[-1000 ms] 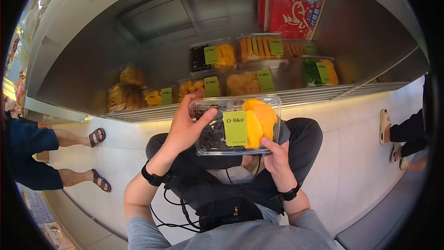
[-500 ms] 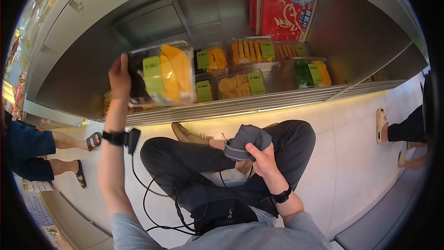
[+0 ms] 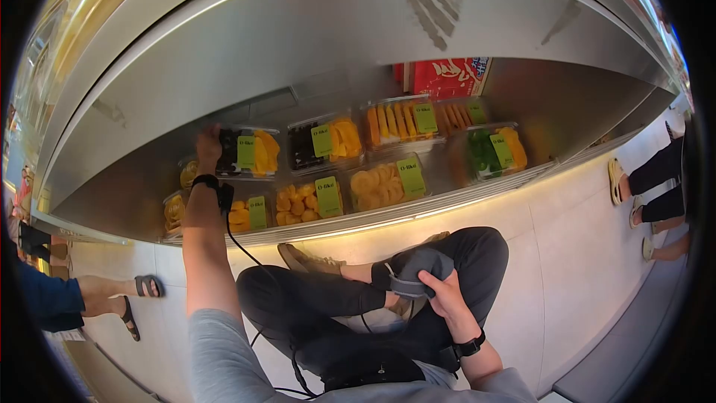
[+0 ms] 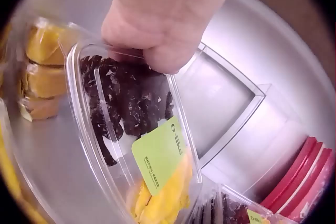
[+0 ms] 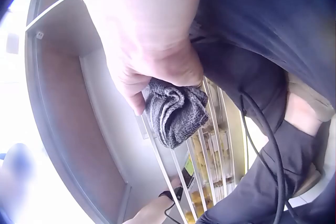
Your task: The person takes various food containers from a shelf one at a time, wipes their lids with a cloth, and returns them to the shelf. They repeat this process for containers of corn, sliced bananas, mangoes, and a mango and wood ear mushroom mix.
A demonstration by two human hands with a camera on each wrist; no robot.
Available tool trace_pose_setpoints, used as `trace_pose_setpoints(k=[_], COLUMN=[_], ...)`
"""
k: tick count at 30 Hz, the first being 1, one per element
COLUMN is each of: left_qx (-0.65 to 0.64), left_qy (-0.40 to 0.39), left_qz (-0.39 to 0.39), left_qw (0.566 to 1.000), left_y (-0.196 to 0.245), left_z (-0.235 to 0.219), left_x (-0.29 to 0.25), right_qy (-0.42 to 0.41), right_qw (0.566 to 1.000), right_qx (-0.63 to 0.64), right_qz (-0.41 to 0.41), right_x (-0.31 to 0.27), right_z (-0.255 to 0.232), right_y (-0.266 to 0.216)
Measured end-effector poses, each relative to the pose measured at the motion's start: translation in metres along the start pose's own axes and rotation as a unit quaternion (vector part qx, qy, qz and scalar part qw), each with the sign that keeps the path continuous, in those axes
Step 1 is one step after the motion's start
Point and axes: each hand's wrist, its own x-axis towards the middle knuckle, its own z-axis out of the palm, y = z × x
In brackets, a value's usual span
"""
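Observation:
My left hand (image 3: 209, 148) reaches into the metal display case and grips the dark-fruit end of a clear plastic box (image 3: 264, 154). In the left wrist view the fingers curl over that end of the box (image 4: 86, 103), which holds dark dried strips and yellow slices under a green O-like label (image 4: 160, 155). It stands in the back row, left of a similar box (image 3: 343, 139). Above my lap, my right hand (image 3: 447, 296) holds a bunched grey cloth (image 3: 420, 267). The right wrist view shows the cloth (image 5: 176, 113) pinched between thumb and fingers.
Boxes of yellow fruit (image 3: 297, 205) line the case's front, behind a slatted ledge (image 3: 350, 222). Red packages (image 3: 451, 76) stand at the back. The case's upper panel (image 3: 335, 37) overhangs the boxes. A cable (image 3: 242, 239) trails from my left wrist. Other people's legs (image 3: 101, 295) show at both sides.
The box has left both hands' hold over my lap; my left hand has carried it forward and left into the case's back row. My right hand has stayed over my lap with the cloth.

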Motion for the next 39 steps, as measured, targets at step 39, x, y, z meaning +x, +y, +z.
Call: trace_pose_setpoints(k=[39], left_qx=[0.110], left_qy=[-0.509], left_qz=[-0.033], left_qw=[0.853], left_y=[0.097], left_z=[-0.008], left_x=[-0.077], right_qy=[0.025], right_qw=[0.999], right_qx=[-0.008], right_qz=[0.040], right_x=[0.003], right_z=[-0.004], right_y=[0.016])
